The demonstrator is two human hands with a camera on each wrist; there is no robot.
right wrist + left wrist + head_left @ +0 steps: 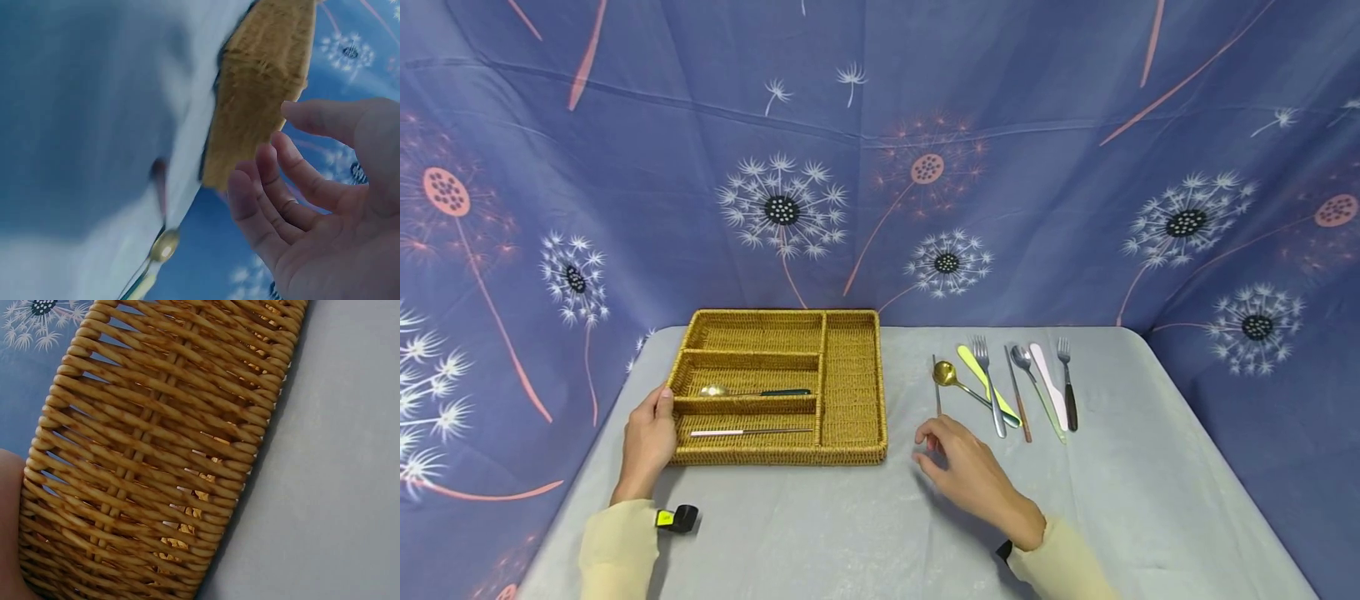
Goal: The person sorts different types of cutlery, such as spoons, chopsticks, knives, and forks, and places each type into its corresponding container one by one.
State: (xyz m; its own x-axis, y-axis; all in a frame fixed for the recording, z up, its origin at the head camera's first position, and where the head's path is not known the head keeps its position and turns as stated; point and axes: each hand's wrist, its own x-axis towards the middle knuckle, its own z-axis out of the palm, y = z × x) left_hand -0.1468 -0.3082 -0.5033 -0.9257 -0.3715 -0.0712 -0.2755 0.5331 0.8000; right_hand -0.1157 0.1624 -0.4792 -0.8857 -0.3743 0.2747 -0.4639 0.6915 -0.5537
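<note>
My left hand point(649, 432) grips the left side of a woven cutlery tray point(853, 456), thumb at its rim. The left wrist view shows the tray's wicker wall point(150, 437) close up. In the tray's middle left compartment lies a spoon point(715, 390) with a dark green handle. The front left compartment holds a thin white-and-metal stick point(718, 432). My right hand point(970, 471) hovers right of the tray with bent, spread fingers and nothing in them. Just beyond its fingertips lies a thin stick point(937, 392), beside a gold spoon point(945, 373) with a green handle.
Farther right lie a yellow knife point(968, 360), a silver fork point(990, 387), a brown-ended stick point(1019, 404), a green-handled spoon point(1022, 357), a pale pink knife point(1048, 382) and a dark-handled fork point(1066, 367). A patterned blue curtain point(1037, 167) surrounds the pale cloth-covered table point(820, 533).
</note>
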